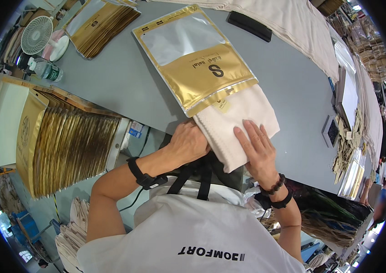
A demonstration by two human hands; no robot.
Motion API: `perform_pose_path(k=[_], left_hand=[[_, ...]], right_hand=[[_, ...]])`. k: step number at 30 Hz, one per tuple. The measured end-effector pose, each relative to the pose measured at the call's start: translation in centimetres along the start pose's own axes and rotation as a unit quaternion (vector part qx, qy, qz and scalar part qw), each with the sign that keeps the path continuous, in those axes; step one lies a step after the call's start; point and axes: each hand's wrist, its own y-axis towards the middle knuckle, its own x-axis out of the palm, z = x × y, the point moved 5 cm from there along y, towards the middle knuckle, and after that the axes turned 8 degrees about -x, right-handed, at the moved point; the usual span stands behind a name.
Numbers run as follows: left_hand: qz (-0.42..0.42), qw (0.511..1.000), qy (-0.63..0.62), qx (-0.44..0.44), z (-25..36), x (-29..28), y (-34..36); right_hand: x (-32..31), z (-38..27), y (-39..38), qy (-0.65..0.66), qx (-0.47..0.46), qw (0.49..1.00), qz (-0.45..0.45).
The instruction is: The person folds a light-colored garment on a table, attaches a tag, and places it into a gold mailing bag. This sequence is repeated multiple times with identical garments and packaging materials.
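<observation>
A folded cream garment (240,113) lies with its far end inside the mouth of a gold pouch with a clear window (202,61). Its near end sticks out toward me, past the table's front edge. A small pale yellow label shows on the fabric beside the pouch opening. My left hand (189,143) is closed on the left side of the garment, its fingertips hidden beneath the cloth. Spread over the right side, my right hand (259,148) rests its outstretched fingers on top of the fabric; its thumb is not clearly seen.
A box (8,123) packed with upright gold pouches stands at left. Behind it are a water bottle (46,69), a small fan (37,35) and a pouch stack (102,27). A black bar (249,26) and cream cloth (293,27) lie at the far side of the grey table (120,82).
</observation>
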Motion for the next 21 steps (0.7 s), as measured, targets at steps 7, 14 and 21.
perform_pose_path(k=[7, 14, 21], left_hand=[[0.067, 0.991, 0.112, 0.014, -1.5, -1.6, 3.4], [0.123, 0.986, 0.102, 0.055, -2.4, -1.8, 4.6], [0.066, 0.989, 0.129, 0.009, -3.0, -2.5, 7.5]], right_hand=[[0.2, 0.9, 1.9, 0.002, -0.016, 0.999, 0.049], [-1.2, 0.9, 4.9, -0.078, -0.047, 0.995, 0.038], [-2.6, 0.7, 6.9, -0.152, -0.08, 0.984, 0.053]])
